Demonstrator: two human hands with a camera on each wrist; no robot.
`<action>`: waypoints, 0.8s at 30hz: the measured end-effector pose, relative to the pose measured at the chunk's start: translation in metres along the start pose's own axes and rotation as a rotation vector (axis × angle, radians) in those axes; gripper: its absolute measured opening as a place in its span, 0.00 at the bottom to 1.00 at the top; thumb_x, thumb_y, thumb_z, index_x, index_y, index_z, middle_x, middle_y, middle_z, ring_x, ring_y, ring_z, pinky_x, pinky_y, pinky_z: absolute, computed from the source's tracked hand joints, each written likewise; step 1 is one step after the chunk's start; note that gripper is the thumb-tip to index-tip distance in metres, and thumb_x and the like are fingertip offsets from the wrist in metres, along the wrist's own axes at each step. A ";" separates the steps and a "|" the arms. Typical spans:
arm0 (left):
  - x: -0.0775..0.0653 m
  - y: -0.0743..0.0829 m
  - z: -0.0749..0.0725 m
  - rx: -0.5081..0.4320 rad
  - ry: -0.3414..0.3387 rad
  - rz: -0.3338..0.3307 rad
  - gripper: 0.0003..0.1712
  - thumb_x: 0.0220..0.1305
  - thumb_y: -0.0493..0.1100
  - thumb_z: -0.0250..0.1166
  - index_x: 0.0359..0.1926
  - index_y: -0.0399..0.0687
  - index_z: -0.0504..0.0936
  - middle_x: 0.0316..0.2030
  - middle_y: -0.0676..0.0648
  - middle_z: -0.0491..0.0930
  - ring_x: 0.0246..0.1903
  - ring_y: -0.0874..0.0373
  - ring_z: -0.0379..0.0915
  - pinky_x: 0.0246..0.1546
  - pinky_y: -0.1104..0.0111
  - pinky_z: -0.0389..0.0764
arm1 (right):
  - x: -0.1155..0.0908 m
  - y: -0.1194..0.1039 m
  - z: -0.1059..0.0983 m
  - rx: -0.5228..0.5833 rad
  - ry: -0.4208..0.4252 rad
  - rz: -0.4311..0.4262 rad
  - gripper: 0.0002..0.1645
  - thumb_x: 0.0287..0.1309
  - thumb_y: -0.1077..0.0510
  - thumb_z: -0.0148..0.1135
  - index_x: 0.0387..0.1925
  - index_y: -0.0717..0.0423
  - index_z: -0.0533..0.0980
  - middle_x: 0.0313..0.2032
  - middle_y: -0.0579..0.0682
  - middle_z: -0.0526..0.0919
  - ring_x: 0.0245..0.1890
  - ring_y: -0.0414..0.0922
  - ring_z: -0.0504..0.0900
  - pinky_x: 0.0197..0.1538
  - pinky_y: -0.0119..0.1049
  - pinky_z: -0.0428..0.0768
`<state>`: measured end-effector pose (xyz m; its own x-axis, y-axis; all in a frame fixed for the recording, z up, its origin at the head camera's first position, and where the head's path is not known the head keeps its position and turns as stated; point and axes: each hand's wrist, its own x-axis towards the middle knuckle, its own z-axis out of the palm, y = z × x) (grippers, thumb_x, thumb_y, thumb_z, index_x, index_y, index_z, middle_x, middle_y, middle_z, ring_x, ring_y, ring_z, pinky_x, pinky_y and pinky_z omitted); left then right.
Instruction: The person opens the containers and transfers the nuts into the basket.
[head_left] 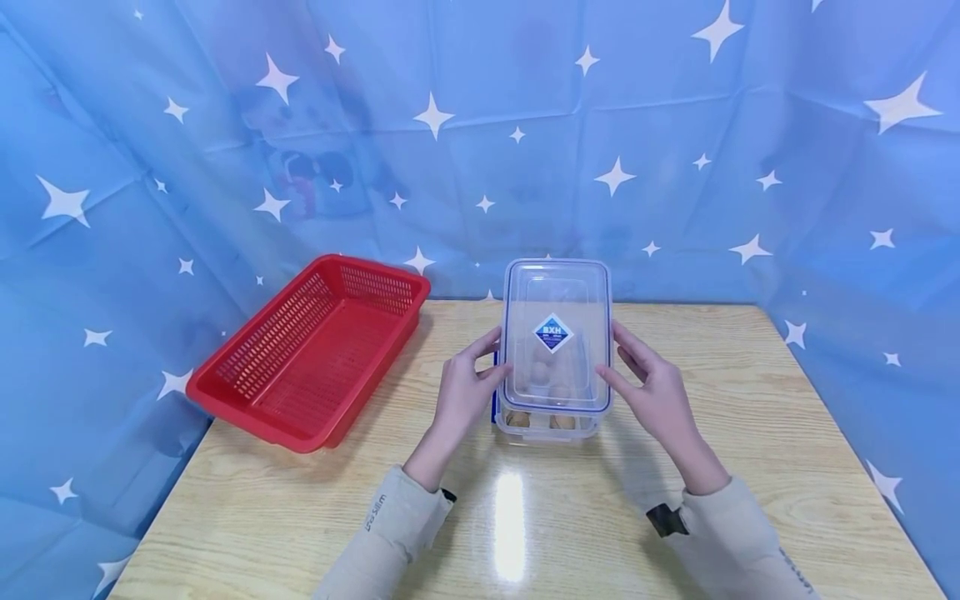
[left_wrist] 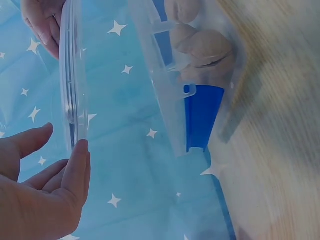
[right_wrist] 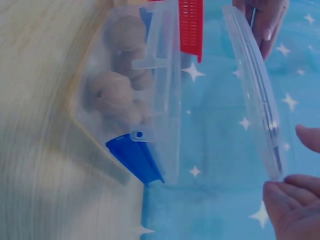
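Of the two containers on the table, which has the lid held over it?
The clear box with round brown items inside: left hand and right hand hold the lid above it. The red basket, farther left, has no lid over it.

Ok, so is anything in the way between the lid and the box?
Nothing that shows. The left hand and right hand hold the lid above the box, leaving an open gap between, and the brown lumps sit below its rim.
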<state>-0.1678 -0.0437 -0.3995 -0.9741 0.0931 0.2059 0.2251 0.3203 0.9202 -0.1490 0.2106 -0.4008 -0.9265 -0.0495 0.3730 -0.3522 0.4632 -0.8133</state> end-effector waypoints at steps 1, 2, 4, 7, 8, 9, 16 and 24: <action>0.000 0.001 0.000 -0.003 0.004 0.006 0.31 0.63 0.31 0.67 0.67 0.41 0.73 0.59 0.36 0.80 0.55 0.43 0.81 0.49 0.65 0.84 | 0.000 -0.001 -0.001 0.000 0.005 -0.005 0.36 0.63 0.65 0.65 0.70 0.64 0.65 0.69 0.63 0.69 0.68 0.61 0.69 0.60 0.14 0.68; 0.000 0.002 0.000 -0.003 0.007 0.012 0.31 0.63 0.31 0.67 0.67 0.41 0.73 0.58 0.36 0.80 0.54 0.43 0.82 0.49 0.66 0.84 | 0.001 -0.002 -0.002 0.000 0.011 -0.007 0.35 0.63 0.64 0.65 0.70 0.64 0.66 0.69 0.63 0.70 0.68 0.59 0.70 0.60 0.14 0.69; 0.000 0.004 0.000 -0.009 0.013 0.026 0.31 0.63 0.31 0.67 0.67 0.42 0.73 0.58 0.35 0.80 0.53 0.43 0.83 0.49 0.66 0.84 | 0.001 -0.005 -0.004 0.006 0.028 -0.011 0.34 0.63 0.64 0.65 0.69 0.63 0.67 0.68 0.62 0.71 0.68 0.54 0.72 0.60 0.15 0.70; 0.000 0.008 -0.001 -0.029 0.019 0.045 0.31 0.64 0.32 0.67 0.68 0.43 0.73 0.59 0.36 0.80 0.54 0.44 0.82 0.50 0.67 0.83 | 0.003 -0.010 -0.008 0.034 0.060 -0.025 0.32 0.63 0.65 0.64 0.68 0.63 0.69 0.66 0.62 0.74 0.67 0.46 0.74 0.60 0.17 0.71; 0.000 0.009 -0.001 -0.035 0.019 0.055 0.31 0.64 0.33 0.67 0.68 0.43 0.72 0.60 0.37 0.79 0.55 0.44 0.82 0.51 0.66 0.83 | 0.003 -0.012 -0.008 0.047 0.070 -0.028 0.31 0.63 0.65 0.64 0.67 0.63 0.70 0.66 0.62 0.74 0.67 0.44 0.75 0.60 0.18 0.72; 0.000 0.010 -0.001 -0.044 0.017 0.066 0.31 0.64 0.33 0.66 0.68 0.43 0.72 0.61 0.38 0.79 0.56 0.45 0.81 0.51 0.66 0.82 | 0.003 -0.013 -0.009 0.062 0.080 -0.031 0.30 0.64 0.65 0.64 0.67 0.63 0.70 0.65 0.62 0.75 0.66 0.41 0.75 0.60 0.18 0.72; 0.000 0.011 -0.003 -0.085 0.002 0.125 0.31 0.68 0.36 0.64 0.70 0.43 0.70 0.67 0.44 0.74 0.63 0.48 0.76 0.56 0.63 0.80 | 0.003 -0.017 -0.013 0.130 0.130 -0.026 0.27 0.66 0.65 0.60 0.66 0.62 0.71 0.64 0.66 0.75 0.56 0.23 0.77 0.57 0.18 0.75; -0.002 0.009 -0.002 -0.209 -0.019 0.149 0.33 0.69 0.35 0.62 0.73 0.42 0.65 0.70 0.41 0.70 0.68 0.46 0.69 0.62 0.57 0.75 | 0.000 -0.020 -0.015 0.180 0.117 0.010 0.26 0.73 0.60 0.53 0.68 0.64 0.68 0.65 0.67 0.73 0.56 0.22 0.77 0.57 0.15 0.74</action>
<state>-0.1641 -0.0431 -0.3905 -0.9297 0.1429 0.3395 0.3548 0.1001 0.9295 -0.1397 0.2148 -0.3781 -0.9122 0.0625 0.4050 -0.3704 0.2970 -0.8801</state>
